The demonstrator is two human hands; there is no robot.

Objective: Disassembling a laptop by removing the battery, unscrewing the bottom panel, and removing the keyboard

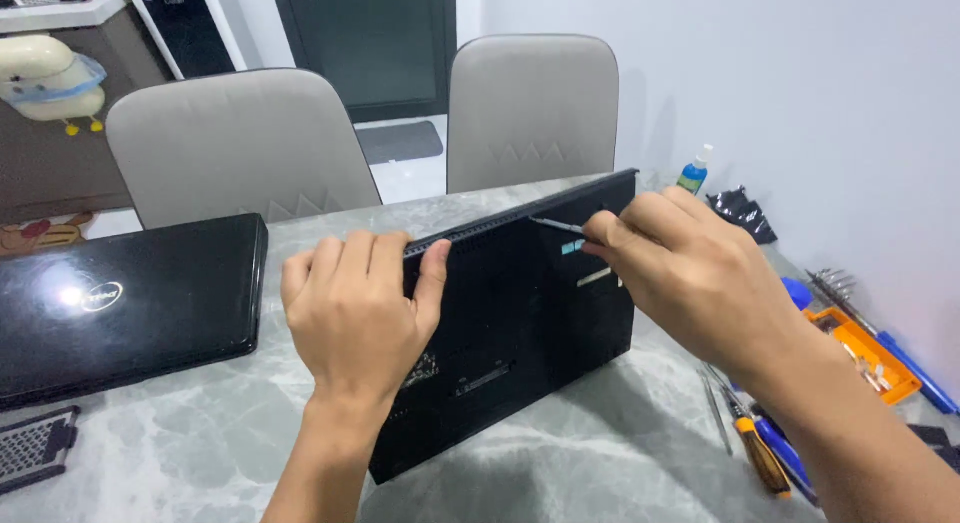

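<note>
Black laptop base (520, 323) stands tilted on edge mid-desk, underside toward cam. Left hand (350, 308) clamped on its top edge, fingers over the far side, so tips hidden. Right hand (690, 273) pinched shut on a thin metal pry tool (556, 224), tip at the upper edge; contact pt hard to make out. Right forearm covers part of the screwdrivers (765, 453) and orange parts tray (870, 358). Second closed laptop (120, 303) left, cut off by frame. Grey marble desk (620, 453) has open room in front.

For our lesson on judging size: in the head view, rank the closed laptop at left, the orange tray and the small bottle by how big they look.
1. Closed laptop
2. Orange tray
3. Small bottle, though it stands farthest from the camera, so it looks smaller than it is.
</note>
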